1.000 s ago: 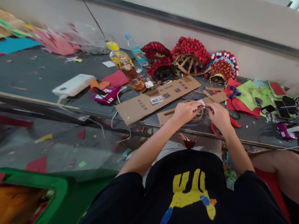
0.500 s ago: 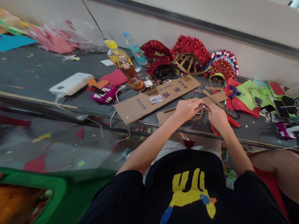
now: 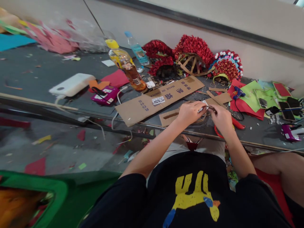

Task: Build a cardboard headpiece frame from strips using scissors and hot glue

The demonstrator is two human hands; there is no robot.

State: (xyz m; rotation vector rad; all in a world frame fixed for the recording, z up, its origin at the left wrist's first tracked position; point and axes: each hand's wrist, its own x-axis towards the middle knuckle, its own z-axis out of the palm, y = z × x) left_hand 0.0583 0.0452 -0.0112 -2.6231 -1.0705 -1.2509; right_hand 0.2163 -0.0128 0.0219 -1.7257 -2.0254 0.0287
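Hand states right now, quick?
Left hand: closed on a small whitish piece.
Right hand: fingers bent close by that piece; grip can't be told.

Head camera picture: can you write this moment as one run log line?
left hand: holding small pale piece | right hand: at same piece, grip unclear | beyond hands: printed cardboard strip, yellow-capped bottle

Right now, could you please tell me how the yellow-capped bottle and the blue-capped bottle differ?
The yellow-capped bottle looks larger in this view; the blue-capped bottle looks smaller.
The yellow-capped bottle shows amber liquid; the blue-capped bottle has a light blue label, its contents unclear.
The yellow-capped bottle is nearer the camera; the blue-capped bottle stands closer to the wall.
Both are capped and on the dark table.
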